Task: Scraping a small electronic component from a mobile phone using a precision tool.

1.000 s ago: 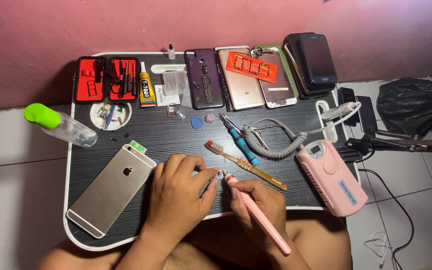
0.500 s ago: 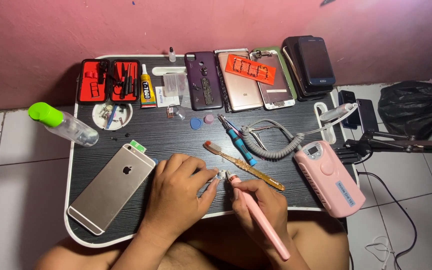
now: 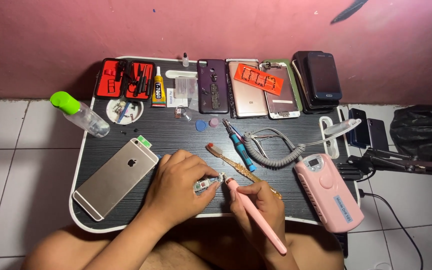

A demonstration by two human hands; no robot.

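Observation:
My left hand [image 3: 178, 184] pinches a small green circuit board [image 3: 207, 184] just above the near edge of the dark lap table [image 3: 176, 134]. My right hand [image 3: 260, 205] grips a pink pen-shaped rotary tool [image 3: 256, 216] like a pencil, its tip touching the board's right end. A grey coiled cord [image 3: 271, 152] runs from behind my right hand to the pink control box [image 3: 329, 191] at the table's right edge. A gold phone [image 3: 116, 177] lies face down left of my left hand. A worn toothbrush [image 3: 231, 161] lies just beyond my hands.
Along the far edge sit a red tool case [image 3: 125, 79], a glue tube [image 3: 158, 91], several phone shells and stacked phones [image 3: 320, 77]. A clear bottle with a green cap [image 3: 80, 114] lies at the left. A blue screwdriver [image 3: 239, 145], a parts dish [image 3: 124, 111] and a black bag [image 3: 423, 131] are nearby.
Both hands stay together over the small board; my left fingers have shifted their pinch slightly and the pink tool's tip remains at the board. Nothing else on the table has moved.

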